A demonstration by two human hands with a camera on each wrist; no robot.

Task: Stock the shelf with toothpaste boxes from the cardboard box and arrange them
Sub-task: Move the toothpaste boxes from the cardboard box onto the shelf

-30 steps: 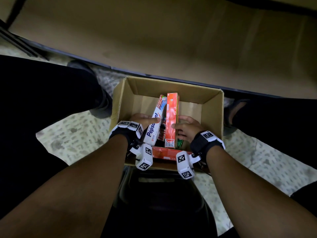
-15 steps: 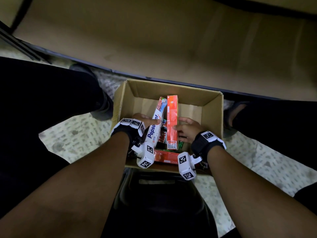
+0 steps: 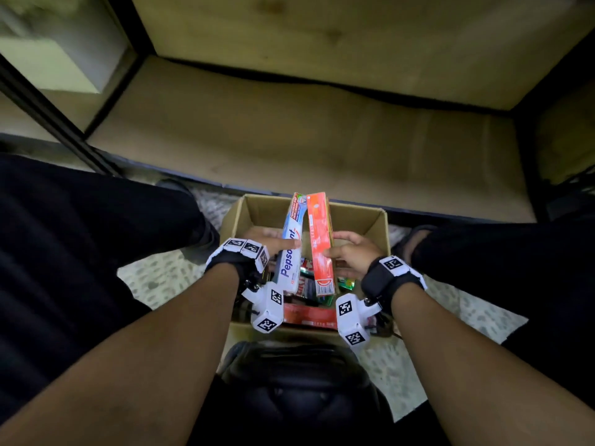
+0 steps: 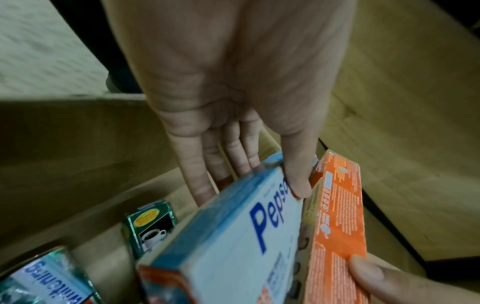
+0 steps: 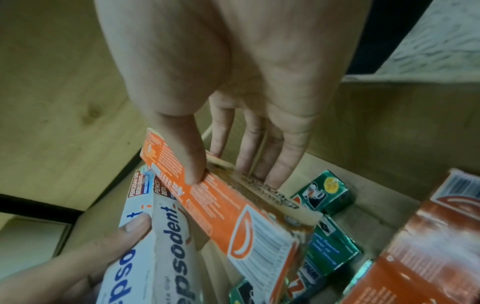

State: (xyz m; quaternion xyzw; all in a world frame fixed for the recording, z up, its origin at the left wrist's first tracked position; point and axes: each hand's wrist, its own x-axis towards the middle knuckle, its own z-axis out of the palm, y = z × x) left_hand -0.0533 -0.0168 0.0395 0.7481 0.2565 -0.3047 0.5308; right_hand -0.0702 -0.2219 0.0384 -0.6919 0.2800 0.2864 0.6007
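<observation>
My left hand (image 3: 273,241) holds a white Pepsodent toothpaste box (image 3: 291,249), thumb on its printed face (image 4: 233,236) and fingers behind it. My right hand (image 3: 351,252) pinches an orange toothpaste box (image 3: 318,243) the same way, with the thumb on the orange side (image 5: 207,201). The two boxes are side by side and tilted, their far ends above the rim of the open cardboard box (image 3: 380,233) on the floor. The low wooden shelf (image 3: 289,140) lies just beyond it, bare where I see it.
Inside the cardboard box lie another orange toothpaste box (image 3: 309,315) and several green packets (image 5: 324,191). My dark-trousered legs (image 3: 96,236) flank the box. A black bag (image 3: 289,381) sits between my forearms. Dark shelf posts (image 3: 48,114) stand at the left.
Both hands have lifted the two toothpaste boxes upward, so their far ends now rise past the cardboard box's rim. My view has tipped up, showing more of the shelf.
</observation>
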